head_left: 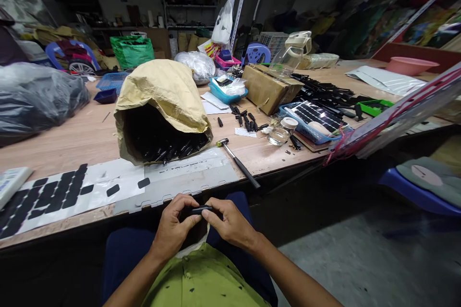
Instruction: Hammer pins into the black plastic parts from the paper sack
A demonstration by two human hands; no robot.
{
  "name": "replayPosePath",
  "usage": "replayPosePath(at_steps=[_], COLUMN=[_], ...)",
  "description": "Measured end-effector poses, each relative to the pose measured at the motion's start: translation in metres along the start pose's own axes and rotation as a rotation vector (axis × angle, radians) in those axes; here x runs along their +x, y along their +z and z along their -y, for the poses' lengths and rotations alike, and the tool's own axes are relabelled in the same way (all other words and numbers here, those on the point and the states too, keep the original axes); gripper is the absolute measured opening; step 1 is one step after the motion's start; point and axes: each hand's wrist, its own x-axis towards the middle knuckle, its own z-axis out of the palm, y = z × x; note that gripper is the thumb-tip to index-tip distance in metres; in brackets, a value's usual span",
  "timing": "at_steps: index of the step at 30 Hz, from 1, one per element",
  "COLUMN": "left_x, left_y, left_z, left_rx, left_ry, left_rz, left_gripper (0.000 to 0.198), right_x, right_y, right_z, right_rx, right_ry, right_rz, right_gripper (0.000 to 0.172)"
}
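A small black cylindrical part is held level over my lap, just off the table's front edge. My left hand pinches one end between thumb and fingers, and my right hand pinches the other. Beyond them a large tan paper sack lies on its side, its mouth facing me, with many slim black parts inside. To the right of the sack, a hammer rests with its handle end past the table edge. Black rounded stickers sit on a white sheet at the left.
Loose black pieces lie behind the hammer, near a glass jar and a blue basket. Farther back stand a cardboard box and a heap of black parts. A slanting metal post crosses the right side.
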Motion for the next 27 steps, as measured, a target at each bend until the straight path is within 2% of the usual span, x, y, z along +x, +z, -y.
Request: replayPosePath(at_steps=[3,7,10,13,18,22,27], left_x=[0.000,0.003,0.003,0.001,-0.001,-0.004,-0.007], left_y=[-0.005,-0.009,-0.006,-0.003,0.001,0.003,0.007], left_z=[0.000,-0.005,-0.006,-0.004,-0.005,-0.007,-0.010], left_rx=[0.003,0.058,0.042,0.016,0.092,0.119,0.118], left_ry=[-0.062,-0.136,-0.139,-0.127,-0.082,-0.048,-0.036], left_rz=[0.077,0.236,0.288,0.272,0.184,0.144,0.044], left_gripper=[0.020,0.027,0.027,0.027,0.024,0.022,0.019], right_x=[0.000,0.000,0.000,0.001,0.005,0.009,0.012], right_y=[0.000,-0.001,-0.005,-0.010,-0.013,-0.009,-0.003], right_z=[-0.002,-0.005,-0.002,0.004,0.009,0.009,0.011], right_rx=[-0.083,-0.181,-0.223,-0.268,-0.388,-0.296,-0.185], right_ry=[-0.087,-0.167,-0.196,-0.212,-0.195,-0.197,-0.278], right_rz=[-0.008,-0.018,-0.009,0.005,-0.005,-0.008,-0.072], right_gripper=[0.021,0.008,0.008,0.011,0.027,0.031,0.030])
